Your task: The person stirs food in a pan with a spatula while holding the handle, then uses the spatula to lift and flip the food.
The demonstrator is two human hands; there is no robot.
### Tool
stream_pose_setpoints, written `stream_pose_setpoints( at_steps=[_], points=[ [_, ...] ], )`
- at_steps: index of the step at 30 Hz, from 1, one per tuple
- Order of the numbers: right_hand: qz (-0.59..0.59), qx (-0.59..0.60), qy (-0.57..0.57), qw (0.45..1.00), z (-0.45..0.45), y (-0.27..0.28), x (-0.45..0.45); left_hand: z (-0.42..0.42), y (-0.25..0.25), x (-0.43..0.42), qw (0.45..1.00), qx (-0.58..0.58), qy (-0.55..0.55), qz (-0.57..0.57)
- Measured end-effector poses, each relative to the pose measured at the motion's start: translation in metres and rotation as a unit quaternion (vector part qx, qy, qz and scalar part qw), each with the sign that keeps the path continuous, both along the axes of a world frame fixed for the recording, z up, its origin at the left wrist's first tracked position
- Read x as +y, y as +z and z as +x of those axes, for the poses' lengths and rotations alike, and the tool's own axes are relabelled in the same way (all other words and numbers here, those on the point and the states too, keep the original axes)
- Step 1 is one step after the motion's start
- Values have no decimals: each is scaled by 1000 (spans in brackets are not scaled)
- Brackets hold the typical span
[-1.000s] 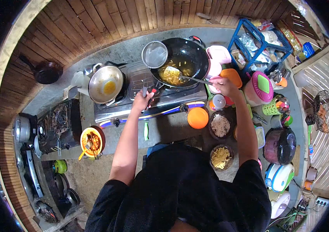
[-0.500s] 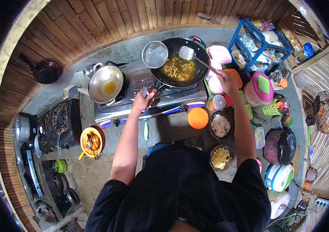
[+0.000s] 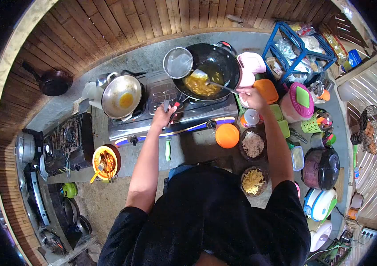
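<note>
My right hand (image 3: 251, 96) grips the handle of a metal spatula (image 3: 201, 75), whose blade dips into the oil at the left of a black wok (image 3: 226, 71). Yellowish pieces of food (image 3: 207, 85) float in that oil. My left hand (image 3: 163, 116) is closed around the wok's handle with its red tip and the grey handle of a round strainer (image 3: 178, 63). The strainer's mesh overlaps the wok's left rim. Both hands are over the gas stove (image 3: 131, 131) or beside it.
A pale pan (image 3: 112, 98) with a little oil stands on the left burner. An orange lid (image 3: 227, 135), a bowl of shredded food (image 3: 253, 144) and a bowl of yellow strips (image 3: 253, 181) are near my right arm. Left lies a yellow bowl (image 3: 104, 163); back right, a blue rack (image 3: 304, 52).
The spatula first went up to the wok's far side, then came back down into the oil at the left. My right hand moved slightly down and left. My left hand stayed in place.
</note>
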State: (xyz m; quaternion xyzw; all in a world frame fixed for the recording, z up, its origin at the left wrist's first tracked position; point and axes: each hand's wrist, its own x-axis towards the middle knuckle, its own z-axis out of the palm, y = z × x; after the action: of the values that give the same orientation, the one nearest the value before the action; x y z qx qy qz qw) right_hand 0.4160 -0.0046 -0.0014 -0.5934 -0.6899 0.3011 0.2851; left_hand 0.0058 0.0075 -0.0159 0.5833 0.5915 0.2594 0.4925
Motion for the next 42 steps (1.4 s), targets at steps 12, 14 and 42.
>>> stream_pose_setpoints(
  at_steps=[12,14,42],
  points=[
    [-8,82,67,994,1,43,-37,-1,-2,0,1000,6,-4,3],
    [18,73,54,996,1,54,-42,-1,-4,1,1000,7,-3,4],
    [-2,-28,79,996,25,37,-16,0,1,0,1000,4,1,0]
  ],
)
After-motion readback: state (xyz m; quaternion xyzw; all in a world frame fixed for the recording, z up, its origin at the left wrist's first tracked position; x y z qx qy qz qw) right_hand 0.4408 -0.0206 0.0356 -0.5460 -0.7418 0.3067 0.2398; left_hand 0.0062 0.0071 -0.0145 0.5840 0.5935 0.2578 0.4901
